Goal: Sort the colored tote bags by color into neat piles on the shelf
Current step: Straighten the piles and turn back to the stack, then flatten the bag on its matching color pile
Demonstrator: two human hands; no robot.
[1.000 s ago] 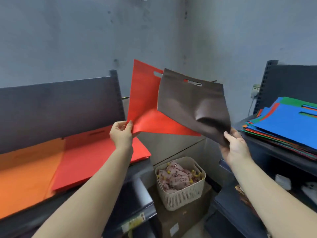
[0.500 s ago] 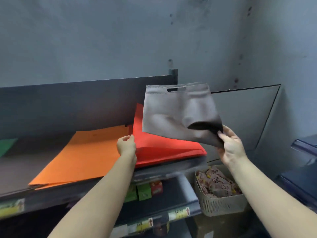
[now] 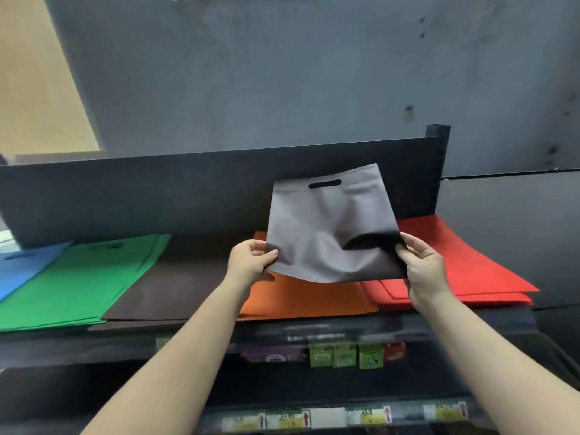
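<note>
I hold a brown tote bag (image 3: 326, 227) upright above the shelf, its cut-out handle at the top. My left hand (image 3: 251, 259) pinches its lower left corner and my right hand (image 3: 422, 265) grips its lower right corner, where the fabric bunches. Below it on the shelf (image 3: 314, 324) lie flat piles in a row: blue (image 3: 18, 268) at the far left, green (image 3: 81, 281), dark brown (image 3: 169, 290), orange (image 3: 307, 296) and red (image 3: 464, 265) at the right.
A dark back panel (image 3: 157, 196) runs behind the piles, ending in a post (image 3: 437, 133) at the right. A lower shelf holds small green and red boxes (image 3: 354, 356). Price labels (image 3: 314, 417) line the bottom shelf edge. A grey wall rises behind.
My left hand has left the red bag on the red pile and taken the brown bag's left corner. My view has turned left, bringing the green, blue and brown piles into sight.
</note>
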